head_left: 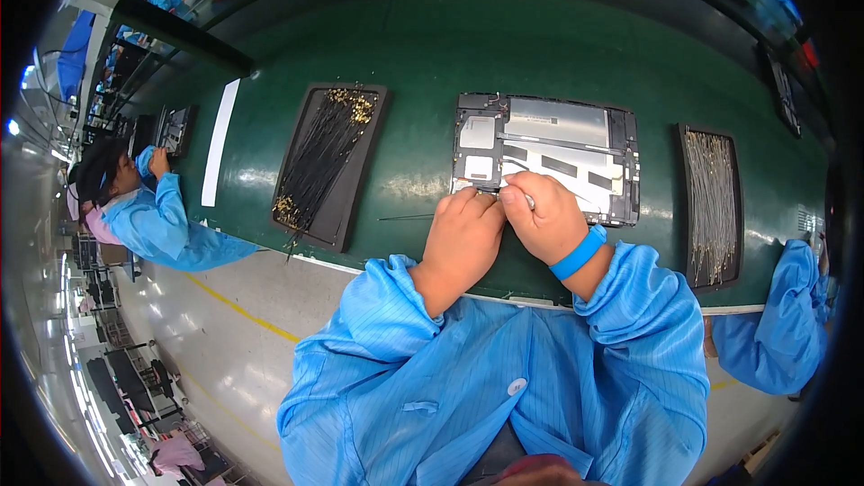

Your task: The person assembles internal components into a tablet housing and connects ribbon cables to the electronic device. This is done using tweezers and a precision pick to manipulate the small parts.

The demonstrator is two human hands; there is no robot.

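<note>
An opened tablet-like device, its silver plates and black frame exposed, lies on the green bench in front of me. At its near left edge, my left hand has its fingers pinched together. A thin black cable runs out leftward from under that hand over the bench; its other end is hidden. My right hand, with a blue band on the wrist, is closed around a slim tool with a pale end, over the device's near part. The fingers cover the tool's tip and the exact contact spot.
A black tray of black cables with gold ends lies to the left, some overhanging its near edge. On the right stands another tray of grey cables. Co-workers in blue sit at both sides. A white strip marks the bench.
</note>
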